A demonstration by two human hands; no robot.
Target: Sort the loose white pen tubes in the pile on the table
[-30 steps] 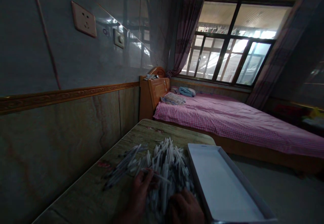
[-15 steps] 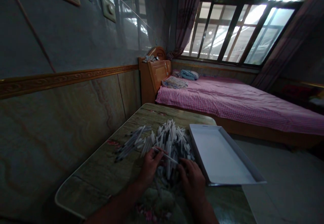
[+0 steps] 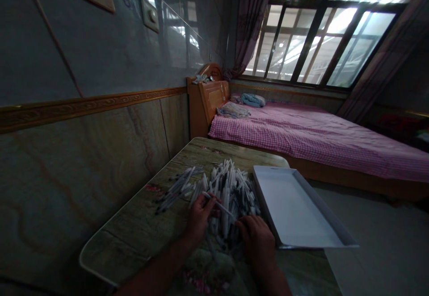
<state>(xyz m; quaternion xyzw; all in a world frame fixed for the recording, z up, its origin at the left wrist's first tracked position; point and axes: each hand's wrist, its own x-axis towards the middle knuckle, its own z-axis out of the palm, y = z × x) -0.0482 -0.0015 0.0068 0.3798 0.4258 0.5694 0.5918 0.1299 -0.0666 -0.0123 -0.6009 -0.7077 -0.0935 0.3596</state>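
Observation:
In my left hand [image 3: 200,213] is a slim white pen [image 3: 225,210], pinched between thumb and fingers and slanting down to the right. My right hand [image 3: 256,238] is curled at the pen's lower end, its fingertips pressed together. Whether they touch the pen or grip a small part is too dark to tell. Just beyond both hands lies a heap of white pens [image 3: 229,177], many with dark ends. To the left, a smaller bundle of pens [image 3: 177,189] rests on the table [image 3: 134,233].
A shallow white box [image 3: 298,206] sits at the table's right side, overhanging its edge. A tiled wall [image 3: 100,153] runs along the left. Behind the table stands a bed [image 3: 284,131] with a pink checked sheet and a wooden headboard [image 3: 214,95].
The camera view has shifted slightly. My right hand has drawn a little down from the pen's end, its fingers more curled. My left hand still holds the pen.

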